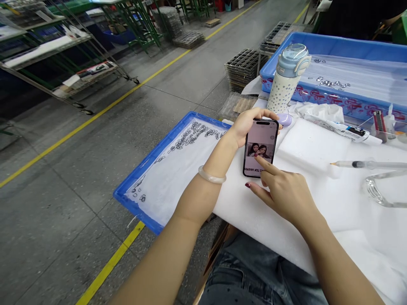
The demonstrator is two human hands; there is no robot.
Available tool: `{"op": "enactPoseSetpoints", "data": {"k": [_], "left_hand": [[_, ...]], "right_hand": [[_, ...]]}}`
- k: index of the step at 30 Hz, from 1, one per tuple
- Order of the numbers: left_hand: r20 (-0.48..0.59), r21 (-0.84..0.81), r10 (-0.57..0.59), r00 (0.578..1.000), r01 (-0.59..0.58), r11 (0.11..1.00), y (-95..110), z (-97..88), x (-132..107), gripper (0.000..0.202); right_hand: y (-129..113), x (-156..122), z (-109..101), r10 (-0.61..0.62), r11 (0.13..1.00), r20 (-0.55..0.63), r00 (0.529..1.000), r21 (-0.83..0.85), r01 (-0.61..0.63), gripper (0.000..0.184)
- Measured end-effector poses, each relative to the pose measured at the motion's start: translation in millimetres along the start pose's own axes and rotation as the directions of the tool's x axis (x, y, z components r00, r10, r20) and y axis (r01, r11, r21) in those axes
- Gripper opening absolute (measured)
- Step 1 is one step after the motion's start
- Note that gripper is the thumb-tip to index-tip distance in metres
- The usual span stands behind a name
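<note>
My left hand (246, 124) grips a smartphone (260, 147) by its top and left edge, holding it above a white foam sheet (305, 199). A pale bangle (211, 176) circles that wrist. The phone's screen is lit and shows a photo. My right hand (282, 190) hovers just below the phone, index finger stretched out and touching the lower part of the screen, the other fingers loosely curled with nothing in them.
A blue tray (140, 169) lined in white, with several small metal rings, lies at left. A dotted water bottle (288, 78) stands behind the phone, before a second blue tray (333, 46). A syringe (365, 164) and clear tubing (375, 192) lie at right. Racks line the aisle.
</note>
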State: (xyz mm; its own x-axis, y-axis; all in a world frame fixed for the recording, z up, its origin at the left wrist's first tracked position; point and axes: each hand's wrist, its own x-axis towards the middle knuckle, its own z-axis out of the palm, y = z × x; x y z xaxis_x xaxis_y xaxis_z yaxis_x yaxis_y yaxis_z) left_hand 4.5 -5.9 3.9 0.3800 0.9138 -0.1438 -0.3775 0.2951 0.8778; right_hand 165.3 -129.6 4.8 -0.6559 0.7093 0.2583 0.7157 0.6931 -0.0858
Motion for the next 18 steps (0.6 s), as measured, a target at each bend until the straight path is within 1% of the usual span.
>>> {"op": "enactPoseSetpoints", "data": {"k": [3,7,9,11,14,18], "left_hand": [[-0.018,-0.004,-0.013,1.0,0.013,1.0,-0.9,-0.9,1.8,0.03],[-0.027,-0.007,-0.035,0.999,0.034,0.999,-0.4,-0.2,2.2,0.032],[-0.032,-0.009,-0.04,0.999,0.04,0.999,0.4,0.5,1.8,0.034],[-0.032,-0.009,-0.043,0.999,0.043,0.999,0.9,0.8,1.4,0.035],[-0.029,-0.007,-0.044,0.999,0.044,0.999,0.4,0.1,1.4,0.034],[-0.034,-0.009,-0.025,0.999,0.025,1.0,-0.9,-0.6,1.4,0.031]], "right_hand": [[3.0,-1.3,-1.0,-0.026,0.999,-0.011,1.0,0.038,0.026,0.05],[7.7,-2.4,-2.5,0.011,1.0,-0.079,0.997,0.015,-0.009,0.046],[8.8,-2.1,-3.5,0.024,1.0,-0.06,0.998,-0.009,-0.024,0.043],[8.9,-1.6,-4.8,0.031,0.999,-0.016,0.999,-0.027,-0.032,0.041],[8.5,-1.2,-6.6,0.012,1.0,0.04,0.999,-0.007,-0.012,0.043],[8.5,-1.0,-6.8,0.02,1.0,0.033,0.999,-0.006,-0.02,0.045]]}}
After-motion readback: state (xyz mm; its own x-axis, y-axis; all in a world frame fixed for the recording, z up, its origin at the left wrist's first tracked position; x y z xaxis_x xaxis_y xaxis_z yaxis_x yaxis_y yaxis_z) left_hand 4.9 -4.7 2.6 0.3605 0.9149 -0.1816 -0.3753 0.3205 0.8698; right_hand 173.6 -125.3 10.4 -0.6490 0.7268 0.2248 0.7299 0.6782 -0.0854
